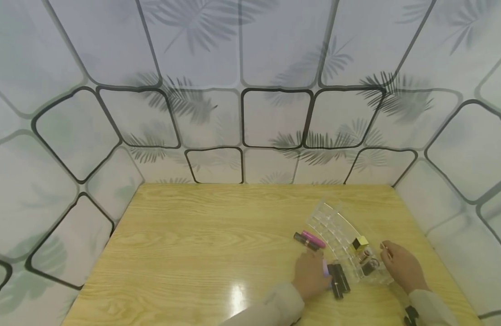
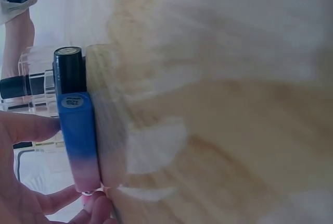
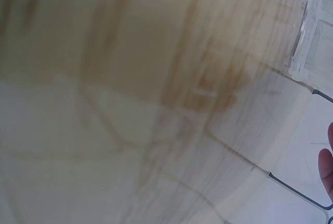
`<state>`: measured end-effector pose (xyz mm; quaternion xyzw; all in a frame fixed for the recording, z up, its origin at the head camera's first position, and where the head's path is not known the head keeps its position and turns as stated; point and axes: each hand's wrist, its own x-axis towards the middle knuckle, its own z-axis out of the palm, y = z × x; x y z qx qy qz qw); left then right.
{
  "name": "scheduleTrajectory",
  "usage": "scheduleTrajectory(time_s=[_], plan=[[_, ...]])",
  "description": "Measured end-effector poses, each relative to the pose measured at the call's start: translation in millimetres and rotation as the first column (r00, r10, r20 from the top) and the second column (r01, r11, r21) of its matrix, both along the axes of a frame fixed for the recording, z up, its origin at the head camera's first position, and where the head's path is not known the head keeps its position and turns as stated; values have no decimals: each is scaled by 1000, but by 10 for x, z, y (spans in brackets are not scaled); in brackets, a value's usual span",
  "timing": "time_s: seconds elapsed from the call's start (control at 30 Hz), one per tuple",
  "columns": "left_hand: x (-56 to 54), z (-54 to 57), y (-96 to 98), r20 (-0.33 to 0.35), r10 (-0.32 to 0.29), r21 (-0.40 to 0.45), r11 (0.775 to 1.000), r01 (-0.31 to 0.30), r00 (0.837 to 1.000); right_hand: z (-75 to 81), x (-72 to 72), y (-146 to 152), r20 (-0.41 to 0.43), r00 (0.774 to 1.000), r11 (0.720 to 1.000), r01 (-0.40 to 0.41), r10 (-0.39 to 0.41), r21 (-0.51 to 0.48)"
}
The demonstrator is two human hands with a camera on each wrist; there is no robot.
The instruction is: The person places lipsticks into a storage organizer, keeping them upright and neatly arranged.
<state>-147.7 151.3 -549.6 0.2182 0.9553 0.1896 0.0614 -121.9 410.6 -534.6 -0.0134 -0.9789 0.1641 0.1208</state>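
My left hand (image 1: pixel 311 276) pinches a blue-to-pink lip gloss tube (image 2: pixel 79 135) lying on the table; its thumb is against the tube's side and its fingers at the pink end. Beside that tube lie black tubes (image 1: pixel 339 280). A dark tube (image 1: pixel 306 241) and a magenta tube (image 1: pixel 313 238) lie just beyond the left hand. A clear, curved, stepped organizer (image 1: pixel 331 228) stands to the right. My right hand (image 1: pixel 405 267) holds its outer right edge with curled fingers; in the right wrist view only fingertips (image 3: pixel 326 166) show.
Inside the organizer's near end sit a gold-and-black cube-shaped item (image 1: pixel 360 243) and a dark cosmetic item with a round top (image 1: pixel 370 266). The wooden table (image 1: pixel 201 240) stretches out to the left. Patterned curtain-like walls (image 1: pixel 213 117) enclose it at back and sides.
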Motion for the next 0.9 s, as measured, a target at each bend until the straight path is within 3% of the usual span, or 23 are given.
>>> scheduleTrajectory(time_s=[0.4, 0.67, 0.9], plan=[[-1, 156, -76, 54, -7, -30, 1000, 9, 999, -25, -11, 13, -30, 1000, 1000, -4, 4, 4], [-50, 139, -77, -1, -11, -101, 995, 10, 1000, -7, -10, 21, -14, 1000, 1000, -10, 10, -12], [-62, 42, -33, -26, 44, -135, 990, -47, 999, 2, -7, 18, -19, 1000, 1000, -8, 8, -7]])
